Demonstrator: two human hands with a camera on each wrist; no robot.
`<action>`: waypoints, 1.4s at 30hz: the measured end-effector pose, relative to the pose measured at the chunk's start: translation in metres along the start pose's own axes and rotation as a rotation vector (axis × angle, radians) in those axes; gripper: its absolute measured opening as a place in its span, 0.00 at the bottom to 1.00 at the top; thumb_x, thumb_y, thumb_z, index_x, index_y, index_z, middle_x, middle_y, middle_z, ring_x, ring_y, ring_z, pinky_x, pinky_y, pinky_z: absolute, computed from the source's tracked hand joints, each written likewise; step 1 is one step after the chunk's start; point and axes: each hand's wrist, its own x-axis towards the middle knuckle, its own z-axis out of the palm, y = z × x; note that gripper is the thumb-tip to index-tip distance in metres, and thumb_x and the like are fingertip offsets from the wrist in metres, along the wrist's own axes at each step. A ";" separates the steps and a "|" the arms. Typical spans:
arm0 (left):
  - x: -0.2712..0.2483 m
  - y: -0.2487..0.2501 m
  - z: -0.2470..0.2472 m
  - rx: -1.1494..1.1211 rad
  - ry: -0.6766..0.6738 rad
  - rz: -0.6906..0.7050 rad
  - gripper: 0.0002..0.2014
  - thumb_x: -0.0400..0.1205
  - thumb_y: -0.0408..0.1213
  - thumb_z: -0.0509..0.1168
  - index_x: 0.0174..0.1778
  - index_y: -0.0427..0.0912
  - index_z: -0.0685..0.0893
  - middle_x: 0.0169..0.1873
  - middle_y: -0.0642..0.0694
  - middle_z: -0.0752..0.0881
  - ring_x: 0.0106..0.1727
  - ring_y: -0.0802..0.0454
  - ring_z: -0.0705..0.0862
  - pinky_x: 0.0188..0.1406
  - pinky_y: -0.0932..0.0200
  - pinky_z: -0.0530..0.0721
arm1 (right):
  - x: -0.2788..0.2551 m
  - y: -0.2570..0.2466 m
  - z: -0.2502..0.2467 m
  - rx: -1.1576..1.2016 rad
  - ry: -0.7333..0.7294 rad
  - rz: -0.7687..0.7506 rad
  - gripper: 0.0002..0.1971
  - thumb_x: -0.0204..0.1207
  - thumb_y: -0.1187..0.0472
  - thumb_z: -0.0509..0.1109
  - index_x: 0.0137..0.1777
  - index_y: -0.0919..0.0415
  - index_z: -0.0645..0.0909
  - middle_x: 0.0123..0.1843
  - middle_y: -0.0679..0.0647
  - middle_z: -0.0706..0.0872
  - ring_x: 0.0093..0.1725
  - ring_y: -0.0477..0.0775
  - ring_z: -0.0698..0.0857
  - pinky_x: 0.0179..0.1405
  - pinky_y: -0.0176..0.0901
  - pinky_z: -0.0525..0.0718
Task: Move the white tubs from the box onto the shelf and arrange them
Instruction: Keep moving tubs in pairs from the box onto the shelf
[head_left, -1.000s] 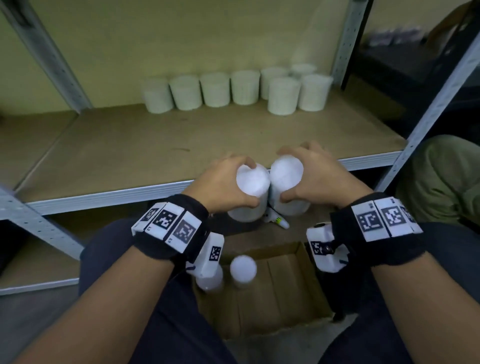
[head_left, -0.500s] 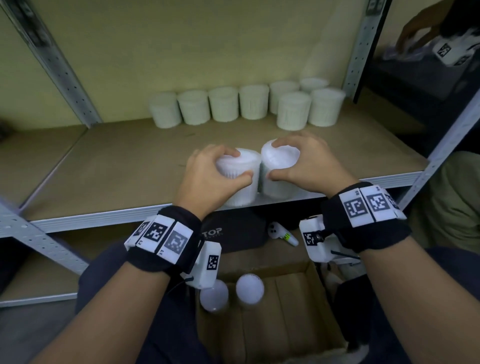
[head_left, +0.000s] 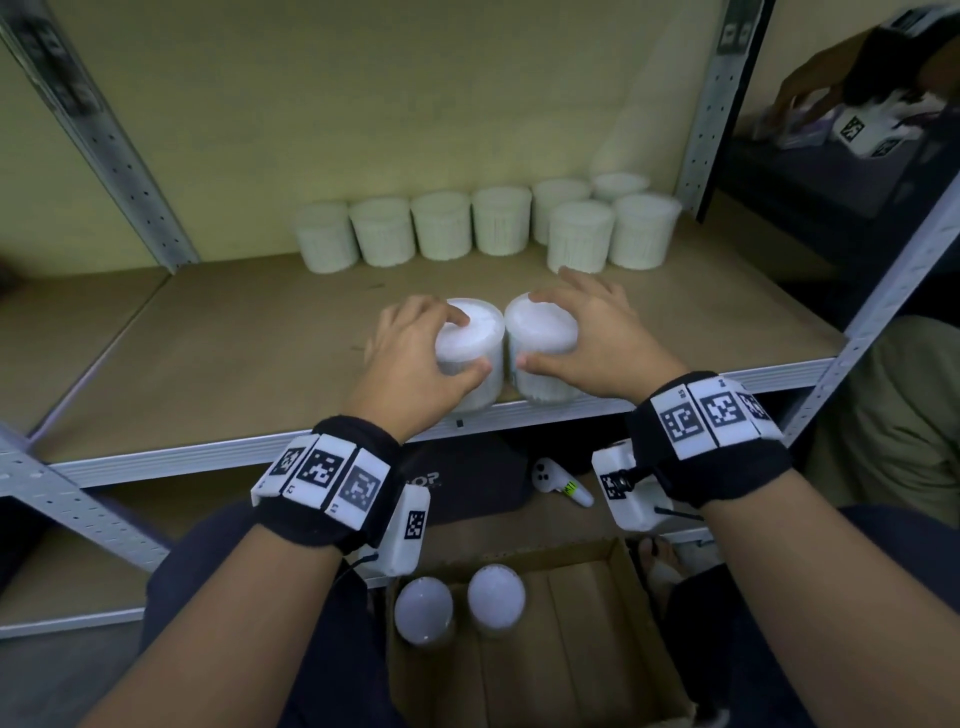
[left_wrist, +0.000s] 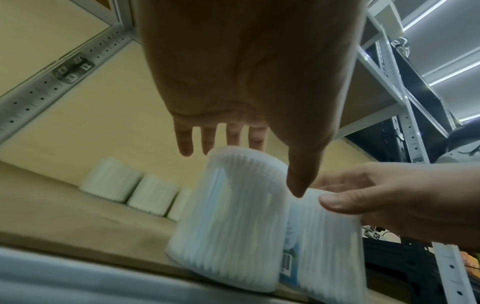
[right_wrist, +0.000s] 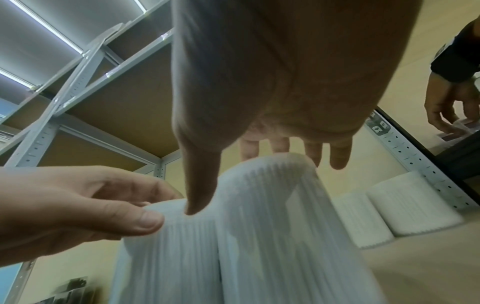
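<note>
Overhead, the head view showed the left hand (head_left: 410, 358) gripping the left tub (head_left: 475, 358) by its lid, fingers (head_left: 452, 312) curled over the far rim and thumb on the near side. Just beside it, touching, the right tub (head_left: 540, 353) sat under the right hand (head_left: 597, 338), whose fingers spread over the lid with the thumb pressed to the near wall. Both tubs stood upright at the front edge of the shelf (head_left: 234, 353).

Only the left wrist view revealed a printed label with a barcode (left_wrist: 287, 261) between the two tubs; the right wrist view showed the ribbed walls of the pair side by side, the right one (right_wrist: 272, 226) nearer.

Along the back of the wooden shelf a row of white tubs (head_left: 441, 226) ran against the yellowish wall, with a cluster of three (head_left: 613, 223) at its right end, near the grey upright post (head_left: 711, 104). Bare board lay between the held tubs and that row, and wide to the left.

Below, the cardboard box (head_left: 571, 623) held two more tubs (head_left: 457, 603) at its left side. A white controller (head_left: 558, 480) lay on the lower level.
</note>
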 end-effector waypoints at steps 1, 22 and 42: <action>-0.002 0.001 -0.001 0.012 0.027 0.017 0.20 0.73 0.54 0.70 0.60 0.53 0.79 0.63 0.55 0.75 0.69 0.52 0.69 0.69 0.52 0.70 | -0.004 -0.001 -0.002 -0.009 0.023 -0.007 0.35 0.66 0.40 0.77 0.74 0.44 0.73 0.82 0.49 0.63 0.81 0.58 0.57 0.81 0.58 0.60; -0.002 0.015 -0.015 0.125 0.042 0.055 0.13 0.81 0.36 0.63 0.60 0.44 0.85 0.60 0.50 0.85 0.66 0.50 0.79 0.66 0.57 0.74 | -0.006 -0.006 -0.017 -0.126 0.020 -0.111 0.12 0.79 0.59 0.67 0.61 0.54 0.84 0.62 0.51 0.83 0.68 0.50 0.75 0.60 0.36 0.70; 0.089 -0.008 -0.002 0.053 0.005 -0.054 0.13 0.80 0.33 0.67 0.59 0.42 0.88 0.61 0.45 0.87 0.66 0.48 0.83 0.68 0.58 0.77 | 0.096 0.004 -0.010 -0.122 -0.002 -0.075 0.10 0.76 0.63 0.68 0.55 0.55 0.87 0.61 0.53 0.86 0.62 0.53 0.83 0.58 0.39 0.78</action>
